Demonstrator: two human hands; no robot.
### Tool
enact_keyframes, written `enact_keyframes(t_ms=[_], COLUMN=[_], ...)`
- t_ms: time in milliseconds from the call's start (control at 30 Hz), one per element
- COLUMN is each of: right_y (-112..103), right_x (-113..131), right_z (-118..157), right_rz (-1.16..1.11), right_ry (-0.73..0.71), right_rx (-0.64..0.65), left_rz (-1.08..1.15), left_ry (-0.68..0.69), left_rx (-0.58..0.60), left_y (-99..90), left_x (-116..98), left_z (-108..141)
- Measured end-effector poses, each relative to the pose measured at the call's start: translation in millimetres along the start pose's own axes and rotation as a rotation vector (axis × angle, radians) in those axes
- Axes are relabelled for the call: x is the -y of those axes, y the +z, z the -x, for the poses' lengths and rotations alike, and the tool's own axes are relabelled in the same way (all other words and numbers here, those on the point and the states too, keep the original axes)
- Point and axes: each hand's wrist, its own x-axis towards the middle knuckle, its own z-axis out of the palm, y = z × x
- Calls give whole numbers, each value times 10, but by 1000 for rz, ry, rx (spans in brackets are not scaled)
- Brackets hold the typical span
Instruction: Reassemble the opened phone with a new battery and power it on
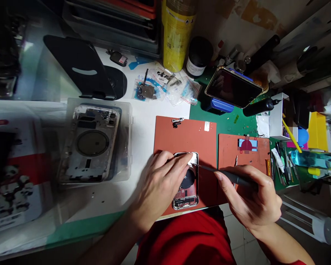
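The open phone housing (189, 191) lies on the red mat (168, 138) at nine o'clock from the right hand (253, 195), its long axis running twelve to six; the slim tool (238, 178) comes in across that axis, its shaft pointing between nine and ten o'clock, its tip at the housing's upper end; whether tip and part touch, I cannot tell. The left hand (164, 180) is nearer, its fingers laid over the housing's upper left portion and stretching towards one o'clock, close to the tip; its thumb is hidden, so I cannot tell whether that grip pinches the rim or only rests there; the right grip is closed round the tool's dark handle.

At ten o'clock from the left hand, a clear plastic box (129, 147) on the white surface (142, 132) holds a larger phone frame (93, 163) with a round disc at its middle; at eleven from the housing, a clear bag (137, 96) shows a metal part (148, 92); around twelve, more crumpled bags (176, 88) hold small pieces too blurred to name.
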Motion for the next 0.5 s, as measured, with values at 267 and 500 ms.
enact_keyframes(t_ms=[267, 500], right_y=[-1, 8], right_x=[1, 3], right_z=[-23, -27], right_rz=[37, 30], right_ry=[-34, -40], right_rx=[40, 53], left_rz=[10, -10], left_ry=[-21, -15], left_rx=[0, 15], left_y=[7, 8], left_x=[-5, -5], left_z=[1, 12])
